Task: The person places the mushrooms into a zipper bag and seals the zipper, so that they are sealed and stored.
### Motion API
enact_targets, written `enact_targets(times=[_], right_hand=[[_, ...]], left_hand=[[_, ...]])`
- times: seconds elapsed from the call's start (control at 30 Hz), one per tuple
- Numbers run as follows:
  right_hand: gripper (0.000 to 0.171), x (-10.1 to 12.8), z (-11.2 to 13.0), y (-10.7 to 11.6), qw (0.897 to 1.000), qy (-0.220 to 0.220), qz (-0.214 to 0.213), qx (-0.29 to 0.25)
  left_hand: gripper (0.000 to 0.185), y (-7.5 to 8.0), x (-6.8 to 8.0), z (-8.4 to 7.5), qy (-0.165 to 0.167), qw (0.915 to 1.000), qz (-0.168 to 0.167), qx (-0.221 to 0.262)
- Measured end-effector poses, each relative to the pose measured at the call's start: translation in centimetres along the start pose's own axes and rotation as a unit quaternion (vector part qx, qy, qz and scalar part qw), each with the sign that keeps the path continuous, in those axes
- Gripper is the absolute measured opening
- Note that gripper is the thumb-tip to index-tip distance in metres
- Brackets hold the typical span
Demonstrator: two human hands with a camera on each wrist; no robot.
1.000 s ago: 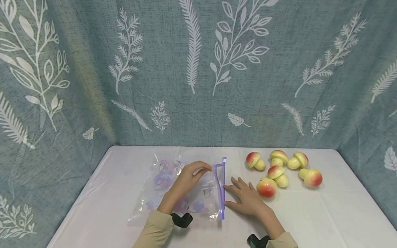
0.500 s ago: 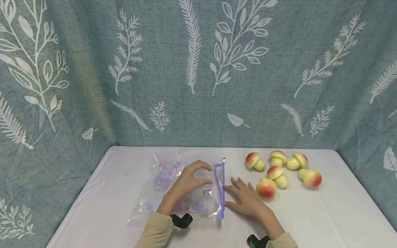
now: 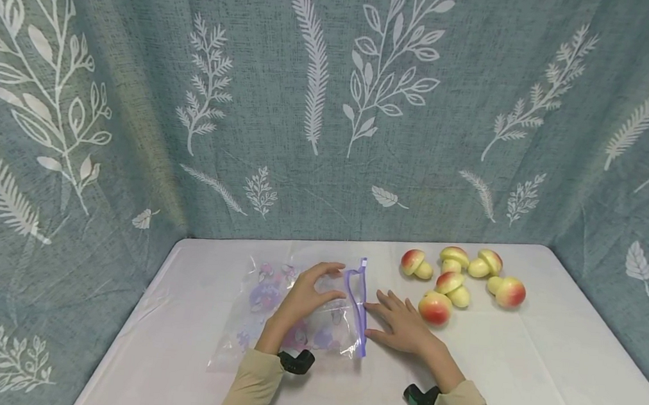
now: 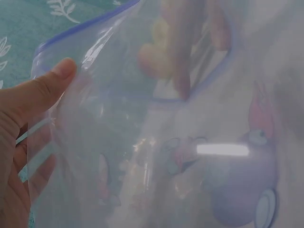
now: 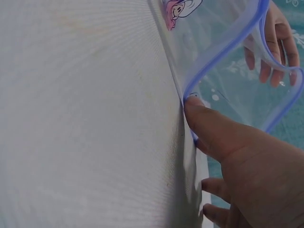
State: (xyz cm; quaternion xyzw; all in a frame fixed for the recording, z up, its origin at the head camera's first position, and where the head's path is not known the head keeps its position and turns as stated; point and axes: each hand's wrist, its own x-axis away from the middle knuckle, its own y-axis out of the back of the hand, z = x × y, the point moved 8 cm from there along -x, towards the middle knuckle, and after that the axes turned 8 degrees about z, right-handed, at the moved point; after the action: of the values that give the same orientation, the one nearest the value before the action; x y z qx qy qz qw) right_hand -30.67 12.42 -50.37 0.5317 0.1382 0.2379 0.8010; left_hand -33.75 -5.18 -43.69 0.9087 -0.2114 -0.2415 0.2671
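Observation:
A clear zip bag point(image 3: 269, 300) with purple cartoon prints lies on the white table point(image 3: 518, 374), its purple zip edge point(image 3: 358, 295) facing right. My left hand point(image 3: 317, 285) pinches the bag's upper layer just behind the zip and holds it raised, so the mouth gapes. In the left wrist view my thumb point(image 4: 47, 85) lies against the bag film point(image 4: 190, 156). My right hand point(image 3: 395, 318) lies flat beside the mouth. Its thumb point(image 5: 209, 123) presses the lower zip edge point(image 5: 228, 42) onto the table.
Several red-and-yellow peach-like fruits point(image 3: 435, 307) lie in a cluster right of the right hand, the nearest almost beside its fingers. A teal curtain point(image 3: 310, 98) with white leaf prints closes in the table at the back and both sides.
My left hand has drawn the bag's upper zip edge up and to the left, so the mouth has widened into a loop. The right hand has stayed put.

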Motion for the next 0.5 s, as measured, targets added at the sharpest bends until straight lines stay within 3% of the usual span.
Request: enact_targets(times=[0.33, 0.5], right_hand=[[0.053, 0.0, 0.3, 0.1, 1.000, 0.005, 0.001, 0.015], [0.052, 0.0, 0.2, 0.0, 1.000, 0.001, 0.002, 0.016]], left_hand=[[0.035, -0.4, 0.3, 0.6, -0.002, 0.9999, -0.006, 0.015], [0.031, 0.4, 0.6, -2.0, 0.005, 0.9994, -0.012, 0.032]])
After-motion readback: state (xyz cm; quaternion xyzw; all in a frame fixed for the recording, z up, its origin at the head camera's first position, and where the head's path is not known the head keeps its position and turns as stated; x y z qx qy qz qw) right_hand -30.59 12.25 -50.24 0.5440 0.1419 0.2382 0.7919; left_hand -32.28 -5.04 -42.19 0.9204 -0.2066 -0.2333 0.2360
